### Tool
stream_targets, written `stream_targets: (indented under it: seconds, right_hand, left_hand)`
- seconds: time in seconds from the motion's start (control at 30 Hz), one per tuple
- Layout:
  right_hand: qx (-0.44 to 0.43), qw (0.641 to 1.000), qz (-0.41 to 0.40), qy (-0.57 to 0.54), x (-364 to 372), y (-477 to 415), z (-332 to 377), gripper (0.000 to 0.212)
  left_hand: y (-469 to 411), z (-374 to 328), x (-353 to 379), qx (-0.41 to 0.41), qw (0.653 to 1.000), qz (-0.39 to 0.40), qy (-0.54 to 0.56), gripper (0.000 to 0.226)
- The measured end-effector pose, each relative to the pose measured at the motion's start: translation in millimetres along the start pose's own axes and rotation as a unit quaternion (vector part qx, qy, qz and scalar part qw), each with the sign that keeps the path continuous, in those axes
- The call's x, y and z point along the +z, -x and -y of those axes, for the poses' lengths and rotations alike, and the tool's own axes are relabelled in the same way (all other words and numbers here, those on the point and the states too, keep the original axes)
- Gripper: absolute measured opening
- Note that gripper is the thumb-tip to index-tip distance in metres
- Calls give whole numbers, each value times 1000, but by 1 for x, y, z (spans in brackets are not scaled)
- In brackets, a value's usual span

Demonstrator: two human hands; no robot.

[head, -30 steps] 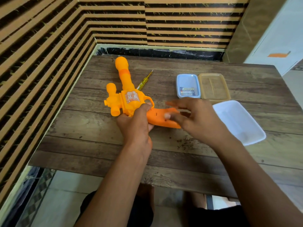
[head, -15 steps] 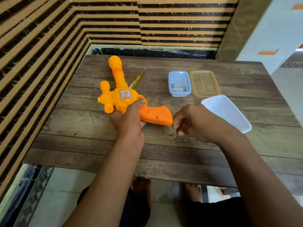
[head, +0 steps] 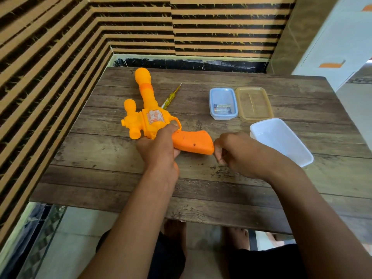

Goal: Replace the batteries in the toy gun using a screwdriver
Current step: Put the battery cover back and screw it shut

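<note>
Single view, head-worn, wide-angle. Looks forward and steeply down from the near side of the bench [head: 201, 178], facing the striped wall [head: 221, 27] behind its far edge. Sits close: catches both forearms at the bottom edge, left hand [head: 159, 150] and right hand [head: 241, 156] about mid-frame. Takes in nearly the whole bench top, near right corner cut off, plus floor [head: 80, 238] and lap below. Puts toy gun [head: 153, 121] left of centre, side wall [head: 40, 77] along the left, white cabinet [head: 342, 37] at top right. Bends straight lines toward the frame edges.
</note>
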State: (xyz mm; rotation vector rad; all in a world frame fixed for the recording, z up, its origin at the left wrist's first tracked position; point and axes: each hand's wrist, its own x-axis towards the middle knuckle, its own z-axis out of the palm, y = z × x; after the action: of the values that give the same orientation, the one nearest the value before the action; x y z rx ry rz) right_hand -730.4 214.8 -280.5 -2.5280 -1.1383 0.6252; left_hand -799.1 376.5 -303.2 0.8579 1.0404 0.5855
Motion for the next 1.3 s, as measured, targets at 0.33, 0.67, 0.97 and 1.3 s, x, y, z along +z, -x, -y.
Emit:
stream_targets:
  seconds: [0.33, 0.67, 0.97, 1.3]
  right_hand:
    - [-96, 961, -230, -117, 3, -8, 11, 23]
    - [-146, 965, -206, -78, 18, -29, 14, 13]
    - [-135, 966, -197, -99, 19, -32, 11, 15]
    - [-97, 968, -184, -141, 22, -33, 16, 13]
  left_hand:
    - [-3, 2, 1, 5, 1000, 14, 13, 37]
    - [-1, 3, 1, 24, 999, 23, 9, 42]
    - [-3, 4, 1, 20, 1000, 18, 11, 36]
    - [-1, 4, 0, 20, 1000, 16, 11, 34]
